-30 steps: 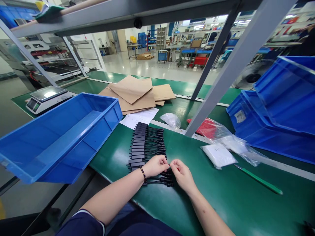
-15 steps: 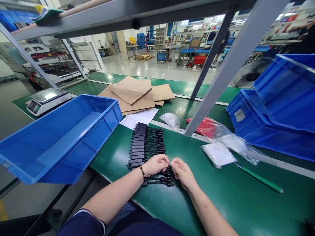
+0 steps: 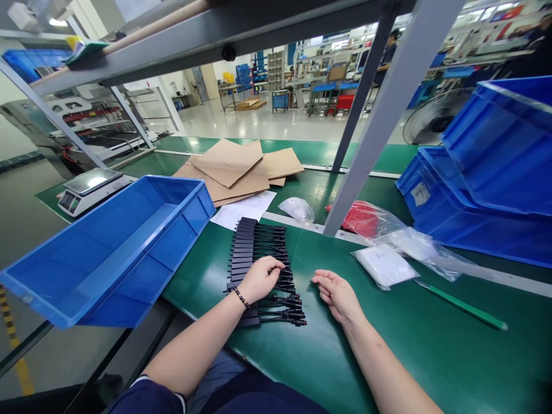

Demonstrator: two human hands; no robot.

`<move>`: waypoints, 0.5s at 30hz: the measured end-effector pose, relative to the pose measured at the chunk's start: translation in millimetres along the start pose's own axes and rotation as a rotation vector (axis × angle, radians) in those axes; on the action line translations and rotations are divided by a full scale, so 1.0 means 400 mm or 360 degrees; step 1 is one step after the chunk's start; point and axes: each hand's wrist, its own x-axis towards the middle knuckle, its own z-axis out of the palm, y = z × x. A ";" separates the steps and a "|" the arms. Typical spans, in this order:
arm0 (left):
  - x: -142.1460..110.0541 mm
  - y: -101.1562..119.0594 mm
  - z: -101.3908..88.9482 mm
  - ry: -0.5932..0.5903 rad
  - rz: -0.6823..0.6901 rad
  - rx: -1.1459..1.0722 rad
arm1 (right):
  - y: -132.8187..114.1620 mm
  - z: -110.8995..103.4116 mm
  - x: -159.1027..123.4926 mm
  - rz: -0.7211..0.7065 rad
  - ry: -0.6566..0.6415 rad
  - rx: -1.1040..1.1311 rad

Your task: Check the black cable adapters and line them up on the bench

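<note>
A row of several flat black parts with thin black leads lies side by side on the green bench mat. My left hand rests on the near end of that row, fingers stretched flat over the leads, a bead bracelet on the wrist. My right hand lies on the mat just right of the row, fingers loosely curled and apart, with nothing in it. The nearest leads end in small plugs between the two hands.
A large blue bin sits at the left, a scale behind it. Brown cardboard sheets, a white paper, small plastic bags, a red bag and a green stick lie around. Stacked blue bins stand at right; grey frame posts rise mid-bench.
Both hands were pinched together over the near leads; now they have parted. The left hand has laid flat on the row and the right has moved off to the right, empty.
</note>
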 end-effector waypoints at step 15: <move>-0.013 -0.038 0.021 -0.0493 0.0108 0.0581 | -0.008 0.002 0.000 -0.0014 -0.0028 -0.0010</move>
